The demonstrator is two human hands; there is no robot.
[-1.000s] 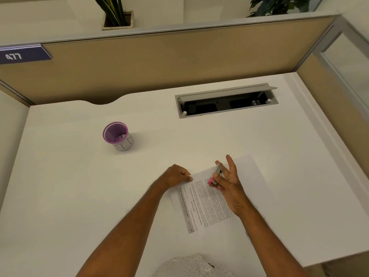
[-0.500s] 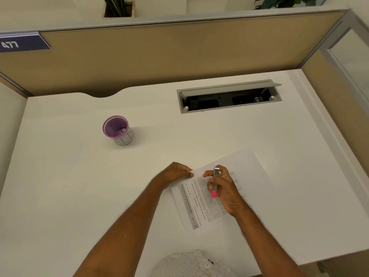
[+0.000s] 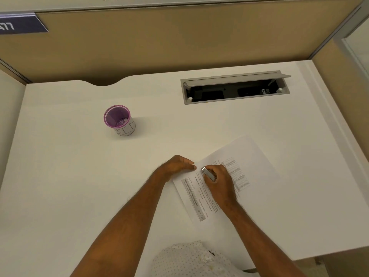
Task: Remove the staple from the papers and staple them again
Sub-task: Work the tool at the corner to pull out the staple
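The printed papers (image 3: 245, 156) lie at an angle on the white desk (image 3: 69, 166), near the front middle. My left hand (image 3: 177, 165) rests closed on the papers' upper left corner, fingertips pinching its edge. My right hand (image 3: 219, 181) is wrapped around a small stapler (image 3: 208, 173), whose silver metal nose points up-left toward that corner, a short gap from my left fingertips. The stapler's pink body is hidden in my fist. No staple can be made out.
A purple-rimmed pen cup (image 3: 119, 121) stands on the desk to the back left. An open grey cable tray (image 3: 235, 88) is sunk into the desk at the back right. Tan partition walls (image 3: 179, 41) close off the back and right.
My right hand turned the stapler from pink end showing to metal nose forward and closed fully around it, shifting toward the corner held by my left hand. The view tilted down.
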